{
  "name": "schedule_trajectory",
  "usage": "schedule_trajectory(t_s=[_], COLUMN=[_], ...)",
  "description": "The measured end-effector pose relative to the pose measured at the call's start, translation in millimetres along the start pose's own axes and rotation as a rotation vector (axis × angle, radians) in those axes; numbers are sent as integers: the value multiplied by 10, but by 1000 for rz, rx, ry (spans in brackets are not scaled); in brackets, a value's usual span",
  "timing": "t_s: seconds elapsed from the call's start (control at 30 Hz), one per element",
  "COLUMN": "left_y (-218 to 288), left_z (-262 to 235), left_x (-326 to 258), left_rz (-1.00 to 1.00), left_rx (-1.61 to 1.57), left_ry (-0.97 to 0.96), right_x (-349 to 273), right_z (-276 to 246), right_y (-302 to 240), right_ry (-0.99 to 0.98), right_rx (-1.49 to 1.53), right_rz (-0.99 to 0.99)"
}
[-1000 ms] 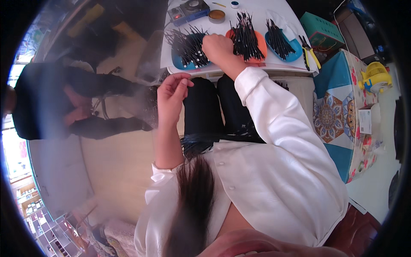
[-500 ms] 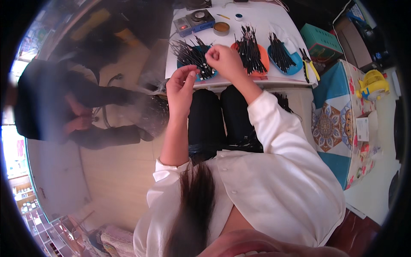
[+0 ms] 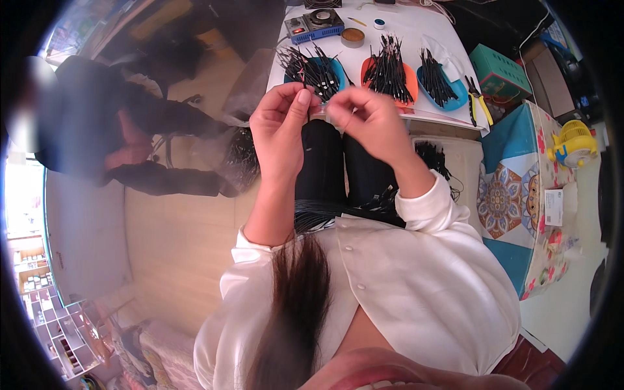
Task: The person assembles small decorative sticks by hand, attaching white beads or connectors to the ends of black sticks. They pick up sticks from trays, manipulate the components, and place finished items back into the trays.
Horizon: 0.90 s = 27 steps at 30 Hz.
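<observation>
Raised in front of the table edge, my left hand [image 3: 281,123] pinches a thin black cable [image 3: 309,116] between thumb and fingertips. To its right, my right hand [image 3: 372,120] has thumb and forefinger drawn together, slightly blurred; what they hold, if anything, I cannot make out. Just beyond both hands lies a blue tray [image 3: 341,73] heaped with short black cables [image 3: 318,73], some with whitish ends. An orange tray [image 3: 411,84] with more black cables sits to the right, then a second blue tray [image 3: 460,97] of cables. A bundle of black cables [image 3: 318,211] rests across my lap.
On the white table [image 3: 364,13] stand a blue-grey heating device [image 3: 315,27], a round tin [image 3: 353,38] and a small spool [image 3: 379,24]. Yellow-and-black pliers [image 3: 480,104] lie at the right edge. A yellow fan [image 3: 573,144] is farther right; another person [image 3: 130,143] sits at the left.
My left hand has lifted away from the blue tray with a black cable. My right hand has drawn back toward me and right. The whole view has shifted slightly.
</observation>
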<state>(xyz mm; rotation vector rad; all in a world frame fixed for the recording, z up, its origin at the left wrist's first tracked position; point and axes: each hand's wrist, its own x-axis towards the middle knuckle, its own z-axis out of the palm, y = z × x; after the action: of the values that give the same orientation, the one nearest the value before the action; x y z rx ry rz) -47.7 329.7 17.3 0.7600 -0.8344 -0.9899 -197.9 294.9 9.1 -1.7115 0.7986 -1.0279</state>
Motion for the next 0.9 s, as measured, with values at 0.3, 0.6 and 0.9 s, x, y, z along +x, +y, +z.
schedule_trajectory(t_s=[0.3,0.6,0.9], left_y=[203,38,-243], left_z=[-45,-23,-51], left_x=[-242,-265,-223], left_rz=[-219,-206,-336], left_rx=[-97,-9,-92], left_ry=[-236,-187,-223], right_x=[219,63,-22], right_z=[-186,-192,-205], right_y=[-198,-116,341], right_ry=[-305,-132,-152], right_rx=[405,442,907], right_rz=[-134,77,205])
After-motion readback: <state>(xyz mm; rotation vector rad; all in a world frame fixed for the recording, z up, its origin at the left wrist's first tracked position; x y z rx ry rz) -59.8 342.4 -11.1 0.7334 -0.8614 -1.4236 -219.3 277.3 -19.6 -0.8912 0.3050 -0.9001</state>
